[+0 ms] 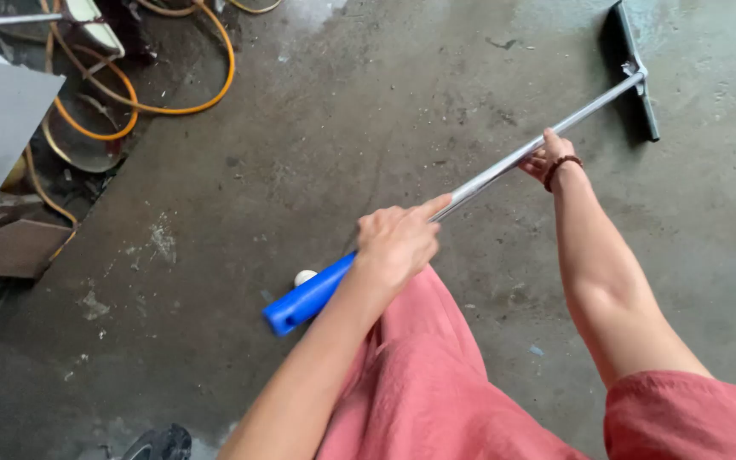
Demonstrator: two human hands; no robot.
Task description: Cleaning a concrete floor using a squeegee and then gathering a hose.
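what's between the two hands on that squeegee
Only the bare metal pole runs between the left hand and right hand, over wet concrete floor, in the head view.

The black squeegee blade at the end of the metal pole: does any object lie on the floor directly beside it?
Nothing visible does. The black squeegee blade rests on bare grey concrete floor; the orange hose lies far off, left of it.

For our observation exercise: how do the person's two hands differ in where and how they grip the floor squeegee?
The left hand grips near the blue handle end, close to the body; the right hand grips further down the metal pole, nearer the blade. Only the right wrist wears a beaded bracelet. Both are closed round the pole.
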